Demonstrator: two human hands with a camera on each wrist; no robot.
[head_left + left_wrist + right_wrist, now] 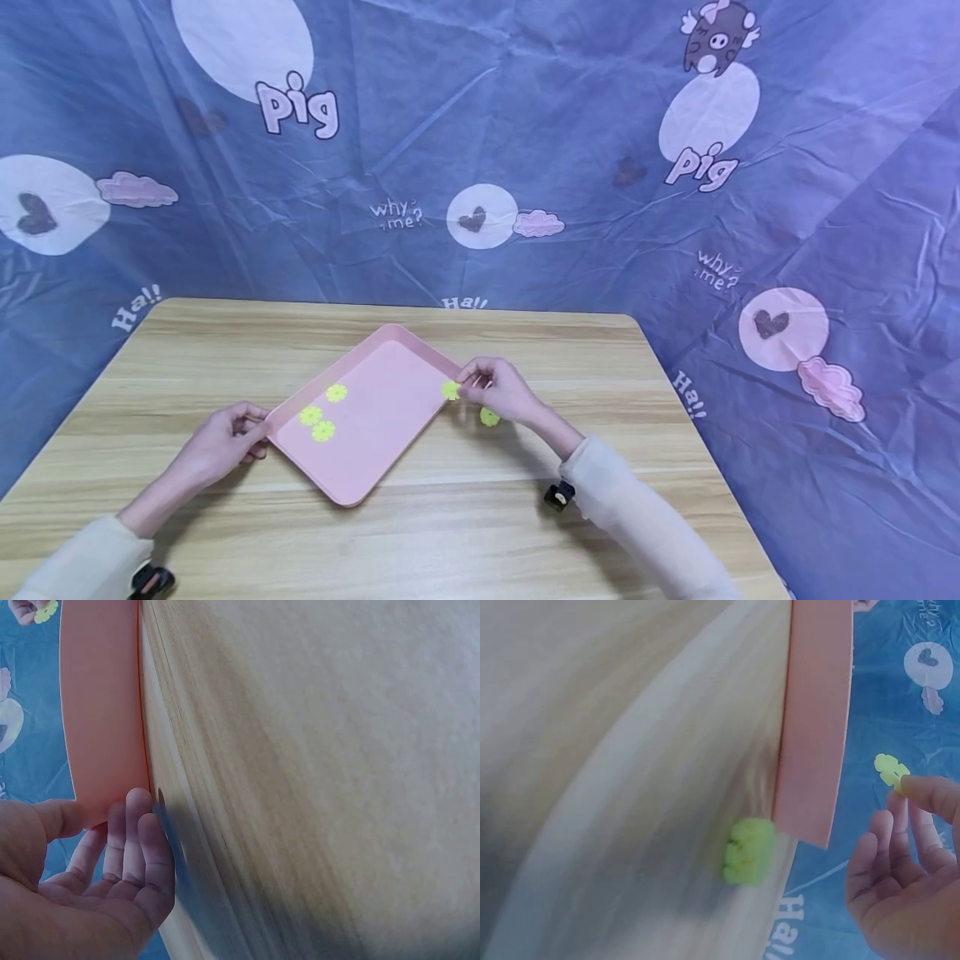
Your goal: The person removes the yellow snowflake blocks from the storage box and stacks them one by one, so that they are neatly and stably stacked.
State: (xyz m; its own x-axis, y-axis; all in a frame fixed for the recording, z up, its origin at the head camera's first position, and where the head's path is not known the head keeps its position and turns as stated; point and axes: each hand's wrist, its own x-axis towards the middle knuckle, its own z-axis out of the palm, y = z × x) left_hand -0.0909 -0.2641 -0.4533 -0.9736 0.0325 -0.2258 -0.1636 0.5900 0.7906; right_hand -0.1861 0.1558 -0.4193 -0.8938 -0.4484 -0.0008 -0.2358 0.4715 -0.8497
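Observation:
A pink rectangular tray point(375, 417) lies slantwise on the wooden table. My left hand point(225, 442) holds its left corner, with the thumb point(60, 817) at the rim and the fingers against the outer wall. Three yellow-green flower-shaped pieces point(323, 431) rest inside the tray, toward its left side. Between thumb and forefinger, my right hand point(501, 390) pinches another flower-shaped piece point(891, 771), raised beside the tray's right corner. Below that hand, a thick yellow-green flower-shaped piece or stack point(750, 851) stands on the table just outside the tray wall.
The wooden table point(562, 517) has its far edge against a blue printed cloth point(420, 150), which also hangs along the sides. Both wrists wear small black devices point(559, 495) beside light sleeves point(645, 525).

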